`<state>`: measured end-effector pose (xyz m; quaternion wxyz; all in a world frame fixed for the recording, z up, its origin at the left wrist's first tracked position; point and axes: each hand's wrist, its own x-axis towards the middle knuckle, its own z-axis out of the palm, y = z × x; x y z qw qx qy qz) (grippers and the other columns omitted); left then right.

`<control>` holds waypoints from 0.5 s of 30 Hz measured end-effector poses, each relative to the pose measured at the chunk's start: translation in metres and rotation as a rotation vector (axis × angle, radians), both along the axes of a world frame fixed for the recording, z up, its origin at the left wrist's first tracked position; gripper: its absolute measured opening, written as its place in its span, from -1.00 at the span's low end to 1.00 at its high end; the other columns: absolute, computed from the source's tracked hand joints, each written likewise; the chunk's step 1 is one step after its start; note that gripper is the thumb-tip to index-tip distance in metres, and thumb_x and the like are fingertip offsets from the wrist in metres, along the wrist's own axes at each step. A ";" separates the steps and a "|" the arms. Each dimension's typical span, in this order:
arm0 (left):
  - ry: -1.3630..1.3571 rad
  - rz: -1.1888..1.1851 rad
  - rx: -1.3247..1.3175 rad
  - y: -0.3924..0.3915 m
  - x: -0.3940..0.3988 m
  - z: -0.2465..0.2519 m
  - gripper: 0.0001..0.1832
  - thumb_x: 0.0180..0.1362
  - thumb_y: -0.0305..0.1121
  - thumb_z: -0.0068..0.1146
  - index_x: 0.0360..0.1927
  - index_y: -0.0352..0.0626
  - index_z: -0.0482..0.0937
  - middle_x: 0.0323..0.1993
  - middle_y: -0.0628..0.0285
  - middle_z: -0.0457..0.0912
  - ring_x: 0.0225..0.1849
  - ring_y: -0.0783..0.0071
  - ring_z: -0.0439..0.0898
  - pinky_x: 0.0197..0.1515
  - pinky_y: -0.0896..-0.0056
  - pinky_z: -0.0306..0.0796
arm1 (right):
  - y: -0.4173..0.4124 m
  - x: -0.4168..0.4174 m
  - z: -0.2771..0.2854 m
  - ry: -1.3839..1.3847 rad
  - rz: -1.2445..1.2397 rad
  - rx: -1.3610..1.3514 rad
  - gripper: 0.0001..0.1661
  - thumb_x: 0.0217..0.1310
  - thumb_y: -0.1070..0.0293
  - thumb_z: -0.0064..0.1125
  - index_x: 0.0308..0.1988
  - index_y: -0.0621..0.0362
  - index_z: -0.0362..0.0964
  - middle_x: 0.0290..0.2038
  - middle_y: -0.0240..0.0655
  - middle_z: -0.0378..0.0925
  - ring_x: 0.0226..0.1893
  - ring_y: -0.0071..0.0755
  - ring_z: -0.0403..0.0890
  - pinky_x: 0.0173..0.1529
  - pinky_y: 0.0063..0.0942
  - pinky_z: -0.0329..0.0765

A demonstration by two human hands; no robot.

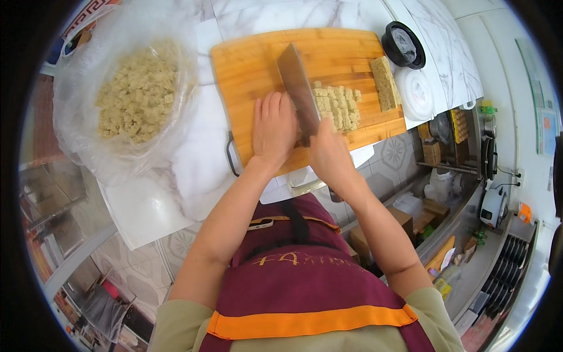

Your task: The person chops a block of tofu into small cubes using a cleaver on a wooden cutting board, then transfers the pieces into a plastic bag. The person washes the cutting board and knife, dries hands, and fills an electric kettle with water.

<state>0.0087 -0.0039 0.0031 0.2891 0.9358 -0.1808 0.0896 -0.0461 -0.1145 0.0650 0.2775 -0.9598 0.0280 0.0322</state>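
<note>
A wooden cutting board [246,66] lies on the marble-look counter. My right hand [333,158] grips a wide-bladed cleaver [298,88], whose blade stands near the middle of the board. Left of the blade, my left hand [276,127] rests with fingers together, against food that is mostly hidden by the hand and blade. Cut beige, porous cubes [338,105] lie in rows just right of the blade. An uncut block [385,83] of similar food sits at the board's right edge. A large clear plastic bag [176,127] at the left holds many such cubes [136,97].
A black bowl [403,45] with crumpled plastic inside and a round translucent lid or container [414,93] stand beyond the board's right edge. The board's black handle [231,154] is at its left. Shelves with boxes [432,152] and pans lie farther right.
</note>
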 end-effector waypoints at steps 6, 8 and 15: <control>-0.005 0.013 -0.168 0.000 0.000 0.000 -0.49 0.16 -0.38 -0.14 0.18 -0.37 0.16 0.17 -0.05 0.23 0.21 0.06 0.19 0.28 0.06 -0.01 | -0.007 -0.030 0.011 0.082 -0.091 -0.032 -0.73 0.14 0.48 -0.09 -0.23 0.38 0.03 -0.66 0.21 0.40 -0.55 0.37 0.45 -0.44 0.13 0.35; -0.055 0.010 -0.352 0.004 0.002 -0.009 -0.48 0.15 -0.40 -0.16 0.19 -0.42 0.13 0.20 -0.10 0.19 0.20 -0.02 0.18 0.28 0.03 -0.04 | -0.006 -0.030 0.021 0.066 -0.104 -0.006 -0.74 0.14 0.48 -0.10 -0.24 0.37 0.02 -0.68 0.19 0.40 -0.57 0.36 0.44 -0.45 0.13 0.34; -0.041 0.083 -0.370 0.002 0.000 -0.007 -0.53 0.18 -0.42 -0.21 0.15 -0.41 0.20 0.16 -0.08 0.25 0.20 0.02 0.19 0.28 0.07 -0.04 | 0.008 -0.036 0.047 0.039 -0.078 0.029 -0.75 0.15 0.48 -0.10 -0.27 0.33 0.01 -0.70 0.19 0.38 -0.60 0.36 0.43 -0.50 0.12 0.35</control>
